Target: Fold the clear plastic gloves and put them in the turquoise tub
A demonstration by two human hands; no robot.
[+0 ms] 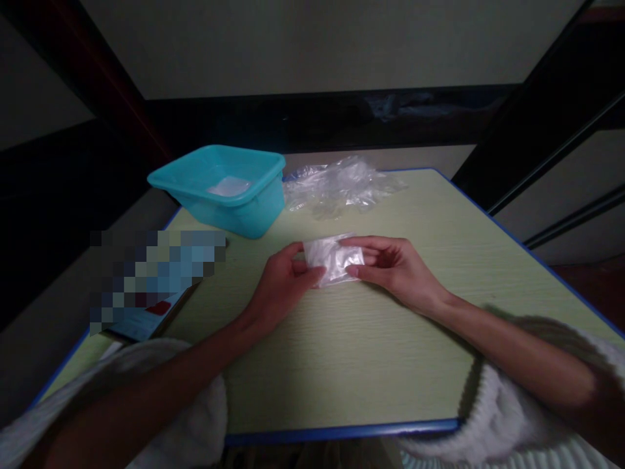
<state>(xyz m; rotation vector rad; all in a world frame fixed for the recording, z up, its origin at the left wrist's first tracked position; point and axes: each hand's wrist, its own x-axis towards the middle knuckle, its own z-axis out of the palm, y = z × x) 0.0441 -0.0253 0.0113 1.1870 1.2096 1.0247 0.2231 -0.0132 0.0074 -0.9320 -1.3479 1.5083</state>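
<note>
A small clear plastic bag point(333, 257) is held between both hands above the middle of the pale green table point(371, 365). My left hand point(283, 280) pinches its left edge with thumb and fingers. My right hand point(393, 267) grips its right side, thumb on top and fingers curled under. Both forearms come out of rolled-up white sleeves.
A teal plastic basin point(222, 189) with a white piece inside stands at the back left. A heap of clear plastic bags point(342, 185) lies at the back centre. A flat booklet or card point(146, 312), partly pixelated, rests at the left edge. The table has a blue rim.
</note>
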